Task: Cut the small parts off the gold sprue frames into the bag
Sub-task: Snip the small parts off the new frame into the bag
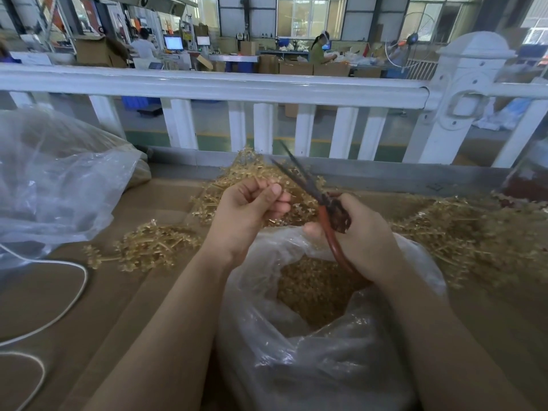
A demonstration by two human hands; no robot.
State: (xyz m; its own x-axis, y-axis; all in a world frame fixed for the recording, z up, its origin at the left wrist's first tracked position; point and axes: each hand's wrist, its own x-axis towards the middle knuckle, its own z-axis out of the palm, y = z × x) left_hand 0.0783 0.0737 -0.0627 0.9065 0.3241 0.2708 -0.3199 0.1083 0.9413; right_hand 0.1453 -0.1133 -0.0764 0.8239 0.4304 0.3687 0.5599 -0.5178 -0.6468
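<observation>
Clear bag [311,336] of cut gold parts sits open below both hands. Left hand [252,209] pinches a gold frame [252,170]; right hand [364,232] grips open scissors [299,176] above it. More frames [462,232] flank the bag on cardboard [118,292], white railing [207,84] beyond.

No legible text, label, brand or number anywhere. Far back in the hall, a yellow sign [186,35] on a machine and a small yellow triangular sticker [239,35], both too blurred to read. Two lit monitor screens [173,43] too small and distant to make out. Nothing printed on the cardboard boxes [296,67] or the plastic bags [311,351].
</observation>
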